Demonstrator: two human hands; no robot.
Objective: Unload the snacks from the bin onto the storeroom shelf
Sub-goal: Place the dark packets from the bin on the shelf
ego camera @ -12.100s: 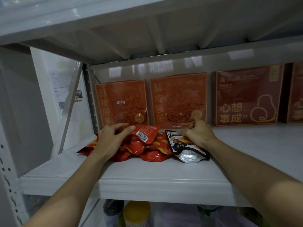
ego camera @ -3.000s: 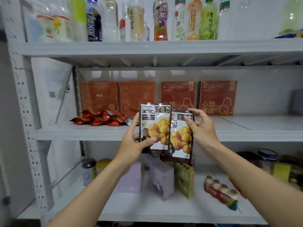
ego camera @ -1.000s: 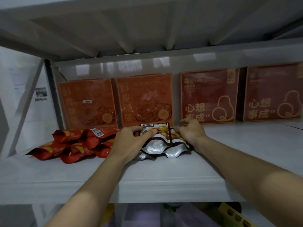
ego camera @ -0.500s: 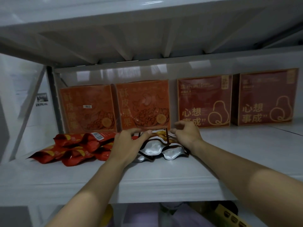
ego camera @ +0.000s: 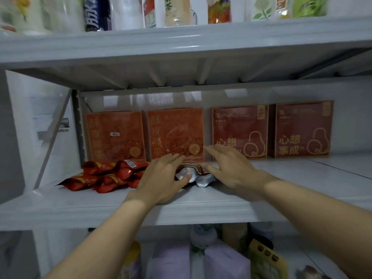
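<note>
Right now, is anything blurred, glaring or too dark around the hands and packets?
Head view: the right hand smears with motion, the left hand is sharper; silver packets glint between them; bright reflections sit on the back wall above the orange boxes; the purple boxes below are dim and soft.

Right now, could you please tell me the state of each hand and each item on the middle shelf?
left hand, open, fingers straight, resting on the silver pouches
right hand, open, fingers spread over the pouches' right edge
silver pouches, lying flat on the shelf between both hands
red packets, piled flat, left of the pouches
orange boxes, upright at the back
dark red boxes, upright, right of the orange boxes
</note>
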